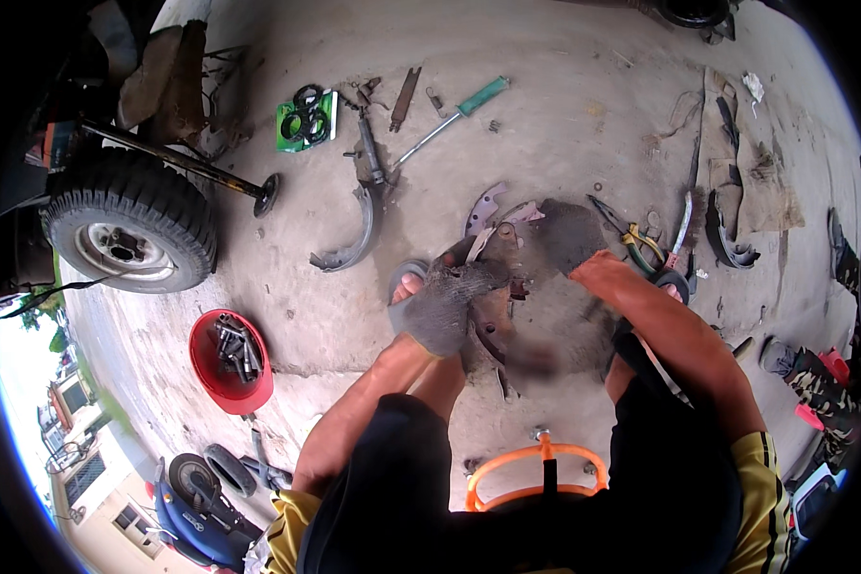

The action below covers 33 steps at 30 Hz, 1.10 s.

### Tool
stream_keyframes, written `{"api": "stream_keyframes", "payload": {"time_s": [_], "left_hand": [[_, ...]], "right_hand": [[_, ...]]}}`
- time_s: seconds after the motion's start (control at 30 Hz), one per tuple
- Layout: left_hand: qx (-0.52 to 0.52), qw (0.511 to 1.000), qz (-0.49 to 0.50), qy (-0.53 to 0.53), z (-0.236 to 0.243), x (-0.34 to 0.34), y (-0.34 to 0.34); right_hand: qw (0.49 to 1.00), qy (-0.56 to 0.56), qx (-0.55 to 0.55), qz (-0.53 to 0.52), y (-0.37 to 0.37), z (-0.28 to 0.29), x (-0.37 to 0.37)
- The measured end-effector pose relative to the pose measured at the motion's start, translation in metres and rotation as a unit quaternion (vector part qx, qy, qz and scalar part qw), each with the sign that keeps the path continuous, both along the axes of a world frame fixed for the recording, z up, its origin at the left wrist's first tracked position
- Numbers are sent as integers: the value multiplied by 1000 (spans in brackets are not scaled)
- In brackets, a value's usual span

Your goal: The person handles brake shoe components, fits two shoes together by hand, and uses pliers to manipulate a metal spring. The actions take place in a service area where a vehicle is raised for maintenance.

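My left hand (442, 306), in a grey work glove, is closed around a rusty brake assembly (491, 320) between my feet. A curved brake shoe edge shows below the fingers, and a dark blurred end trails from it. Pinkish curved metal plates (485, 209) stick out on its far side. At the right of the assembly is my right hand (570, 236), also gloved; its fingers are smeared and their grip is unclear. Just right of it lie pliers (639, 245) with green and yellow handles. A loose curved brake shoe (362, 234) rests on the concrete to the left.
A green-handled screwdriver (483, 98) and a green packet (292, 134) with black rings lie farther off. A red helmet (206, 359) holding sockets stands left, below a vehicle wheel (129, 230). Another brake shoe (727, 239) lies right. An orange-framed stool (478, 478) is beneath me.
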<state>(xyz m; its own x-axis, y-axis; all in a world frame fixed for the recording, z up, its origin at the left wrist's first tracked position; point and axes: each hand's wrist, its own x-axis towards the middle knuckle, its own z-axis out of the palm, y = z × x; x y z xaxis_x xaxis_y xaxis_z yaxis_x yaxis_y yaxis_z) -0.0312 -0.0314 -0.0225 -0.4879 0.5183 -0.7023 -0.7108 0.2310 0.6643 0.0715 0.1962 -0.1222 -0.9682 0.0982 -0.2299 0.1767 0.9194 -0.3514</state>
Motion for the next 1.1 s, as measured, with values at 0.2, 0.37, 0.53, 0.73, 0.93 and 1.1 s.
{"api": "stream_keyframes", "payload": {"time_s": [0.2, 0.37, 0.53, 0.73, 0.93, 1.1], "left_hand": [[44, 999, 6, 29, 40, 1, 19], [-44, 958, -138, 246, 30, 1, 8], [-231, 761, -302, 525, 7, 20, -8], [-147, 608, -445, 641, 32, 5, -18], [-29, 579, -476, 661, 79, -9, 6], [23, 633, -417, 652, 63, -6, 2]], "right_hand": [[999, -42, 0, -34, -7, 14, -16], [999, -26, 26, 19, -6, 4, -13], [995, 42, -62, -59, 3, -9, -6], [927, 89, -277, -237, 8, 19, 2], [739, 46, -526, -418, 10, 58, 16], [680, 92, -604, -406, 14, 94, 25]]}}
